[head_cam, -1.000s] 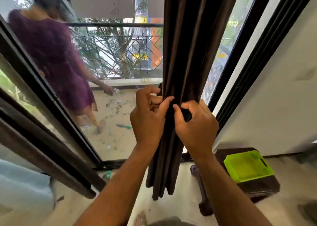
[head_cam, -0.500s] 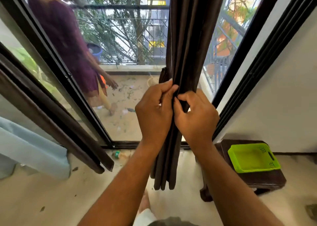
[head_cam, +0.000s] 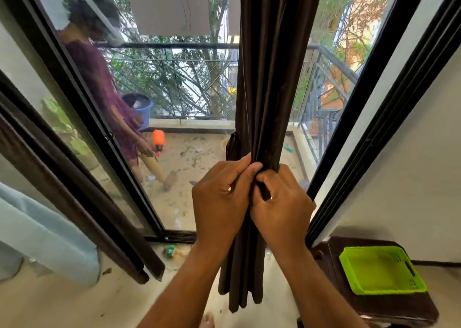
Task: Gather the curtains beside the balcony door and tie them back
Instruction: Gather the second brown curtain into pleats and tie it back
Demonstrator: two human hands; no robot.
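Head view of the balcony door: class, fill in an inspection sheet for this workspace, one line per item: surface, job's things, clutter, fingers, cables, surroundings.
Surface: pale tiled floor, bare patches showing.
Job's things: dark brown pleated curtain bunched into one column; no tie-back seen.
Clutter: crushed plastic bottle on the floor by the door track; lime green plastic basket on a dark wooden stool.
Fingers: left hand and right hand both pinch the curtain folds, side by side.
Cables: nothing seen.
Surroundings: black-framed glass door; another person in a purple dress on the littered balcony; blue bucket.
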